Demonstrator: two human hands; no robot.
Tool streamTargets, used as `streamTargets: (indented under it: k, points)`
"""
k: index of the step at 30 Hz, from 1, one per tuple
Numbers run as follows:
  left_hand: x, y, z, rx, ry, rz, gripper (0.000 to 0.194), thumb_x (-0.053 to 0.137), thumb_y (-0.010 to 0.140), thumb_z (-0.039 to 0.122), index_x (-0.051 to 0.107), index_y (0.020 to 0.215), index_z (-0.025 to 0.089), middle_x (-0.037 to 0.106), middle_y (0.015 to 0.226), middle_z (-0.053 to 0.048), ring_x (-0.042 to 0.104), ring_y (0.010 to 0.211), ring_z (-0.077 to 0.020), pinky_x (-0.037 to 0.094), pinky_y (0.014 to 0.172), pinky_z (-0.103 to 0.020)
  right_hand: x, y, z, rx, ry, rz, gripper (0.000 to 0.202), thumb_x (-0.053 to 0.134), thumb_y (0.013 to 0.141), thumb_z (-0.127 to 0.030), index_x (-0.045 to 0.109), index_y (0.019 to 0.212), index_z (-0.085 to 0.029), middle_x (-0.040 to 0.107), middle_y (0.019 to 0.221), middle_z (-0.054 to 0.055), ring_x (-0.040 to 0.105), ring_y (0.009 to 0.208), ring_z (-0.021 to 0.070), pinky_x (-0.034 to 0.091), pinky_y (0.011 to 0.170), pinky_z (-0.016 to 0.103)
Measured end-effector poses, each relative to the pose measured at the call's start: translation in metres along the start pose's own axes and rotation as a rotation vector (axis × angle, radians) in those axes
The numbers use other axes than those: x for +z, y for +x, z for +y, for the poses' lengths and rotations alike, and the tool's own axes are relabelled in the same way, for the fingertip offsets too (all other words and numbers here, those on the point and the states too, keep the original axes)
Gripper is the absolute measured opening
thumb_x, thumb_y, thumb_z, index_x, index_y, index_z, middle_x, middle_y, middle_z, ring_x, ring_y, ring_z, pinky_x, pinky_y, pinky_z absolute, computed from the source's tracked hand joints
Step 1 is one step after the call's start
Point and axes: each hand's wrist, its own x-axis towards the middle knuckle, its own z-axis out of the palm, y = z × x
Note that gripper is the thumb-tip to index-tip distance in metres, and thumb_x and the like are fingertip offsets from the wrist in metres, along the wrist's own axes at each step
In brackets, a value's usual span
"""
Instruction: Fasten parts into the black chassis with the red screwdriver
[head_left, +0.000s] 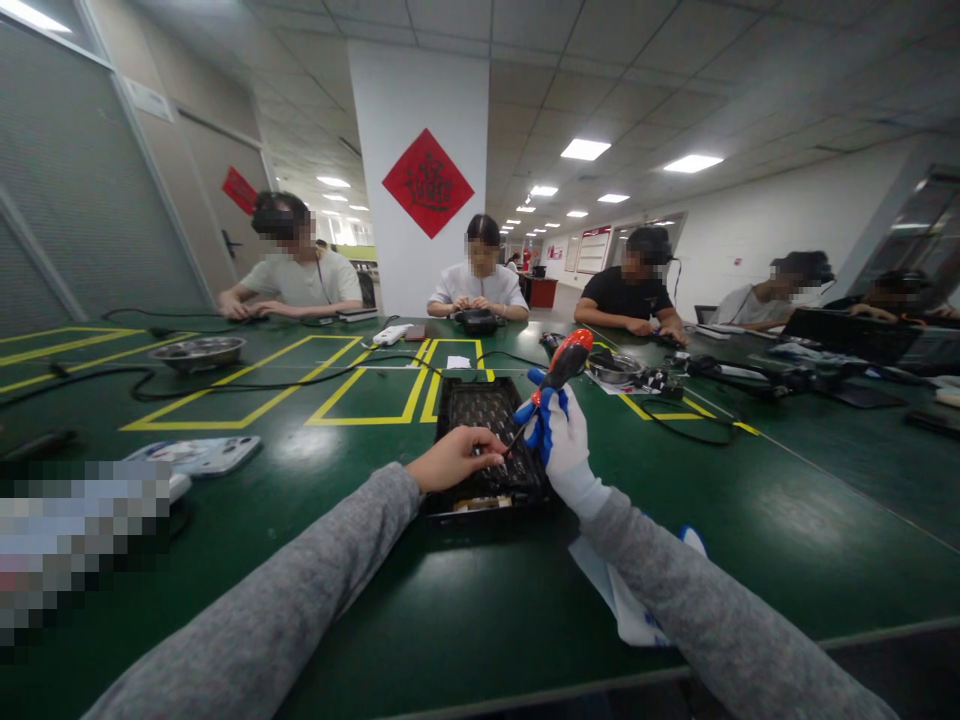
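Observation:
My right hand (pixel 564 440), in a white glove with blue fingers, is closed around a red-and-black screwdriver (pixel 568 362). The handle points up, and the thin shaft slants down to the left. My left hand (pixel 461 457) is bare, its thumb and fingers pinched together at the shaft's lower end. Whether they grip the tip or a small part there is too small to tell. Both hands are over a shallow black tray-like housing (pixel 457 400) with a patterned inside. A light brownish piece (pixel 484 503) lies along its near edge, and my left hand hides part of the housing.
A white-and-blue glove (pixel 626 600) lies under my right forearm. Metal bowls stand at the left (pixel 199 352) and right (pixel 615 368). Black cables (pixel 300 385) cross the green table (pixel 360 620). A phone-like item (pixel 202 455) lies left. Several people sit opposite.

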Motion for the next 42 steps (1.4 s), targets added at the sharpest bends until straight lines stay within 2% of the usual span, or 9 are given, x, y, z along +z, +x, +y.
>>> streamTargets:
  k: [8, 19, 23, 26, 30, 34, 42]
  points:
    - [0.001, 0.000, -0.001, 0.000, 0.003, 0.005, 0.026, 0.058, 0.077, 0.034, 0.065, 0.089, 0.013, 0.064, 0.083, -0.005, 0.056, 0.075, -0.0140, 0.044, 0.073, -0.026, 0.005, -0.002, -0.003, 0.002, -0.001, -0.019, 0.034, 0.045, 0.082, -0.043, 0.051, 0.107, -0.021, 0.054, 0.069, -0.001, 0.046, 0.052, 0.0074, 0.038, 0.046, 0.019]
    - [0.000, 0.000, 0.001, 0.006, -0.010, -0.013, 0.029, 0.057, 0.078, 0.036, 0.064, 0.095, 0.014, 0.064, 0.088, -0.005, 0.057, 0.081, -0.0153, 0.043, 0.077, -0.027, 0.001, 0.001, 0.002, 0.007, -0.015, 0.016, 0.034, 0.045, 0.082, -0.044, 0.050, 0.105, -0.020, 0.053, 0.067, -0.003, 0.044, 0.048, 0.0059, 0.036, 0.043, 0.018]
    - [-0.002, -0.002, 0.009, 0.004, -0.015, 0.048, 0.033, 0.044, 0.085, 0.041, 0.063, 0.095, 0.016, 0.062, 0.090, -0.003, 0.055, 0.084, -0.0150, 0.041, 0.079, -0.026, 0.002, 0.001, 0.001, 0.006, -0.019, 0.009, 0.032, 0.045, 0.082, -0.044, 0.051, 0.102, -0.020, 0.051, 0.064, -0.003, 0.043, 0.046, 0.0058, 0.035, 0.042, 0.018]
    - [-0.004, -0.004, 0.017, 0.011, 0.007, 0.095, 0.043, 0.032, 0.089, 0.043, 0.063, 0.082, 0.014, 0.060, 0.080, -0.002, 0.053, 0.077, -0.0136, 0.041, 0.075, -0.025, 0.002, 0.000, 0.000, 0.016, -0.027, -0.028, 0.032, 0.046, 0.082, -0.044, 0.053, 0.099, -0.019, 0.051, 0.062, -0.004, 0.042, 0.046, 0.0057, 0.034, 0.042, 0.018]
    - [-0.005, -0.006, 0.022, 0.086, 0.020, 0.014, 0.055, 0.025, 0.091, 0.043, 0.065, 0.070, 0.013, 0.056, 0.072, -0.002, 0.050, 0.070, -0.0122, 0.040, 0.071, -0.024, 0.003, -0.003, -0.001, 0.057, -0.020, -0.119, 0.031, 0.048, 0.081, -0.043, 0.053, 0.098, -0.017, 0.049, 0.060, -0.005, 0.040, 0.044, 0.0050, 0.033, 0.040, 0.017]
    - [-0.005, -0.007, 0.021, 0.114, -0.020, 0.001, 0.063, 0.019, 0.091, 0.045, 0.068, 0.071, 0.012, 0.058, 0.074, -0.005, 0.050, 0.070, -0.0125, 0.040, 0.070, -0.024, 0.005, -0.004, -0.002, 0.109, 0.015, -0.186, 0.032, 0.049, 0.081, -0.042, 0.053, 0.100, -0.016, 0.048, 0.060, -0.005, 0.040, 0.043, 0.0050, 0.032, 0.039, 0.017]
    - [-0.004, -0.008, 0.012, 0.149, -0.145, -0.056, 0.066, 0.016, 0.090, 0.050, 0.067, 0.078, 0.010, 0.063, 0.075, -0.008, 0.055, 0.073, -0.0151, 0.042, 0.072, -0.026, 0.004, -0.004, -0.001, 0.098, -0.017, -0.215, 0.030, 0.051, 0.080, -0.039, 0.054, 0.100, -0.016, 0.051, 0.068, -0.002, 0.043, 0.048, 0.0056, 0.036, 0.044, 0.018]
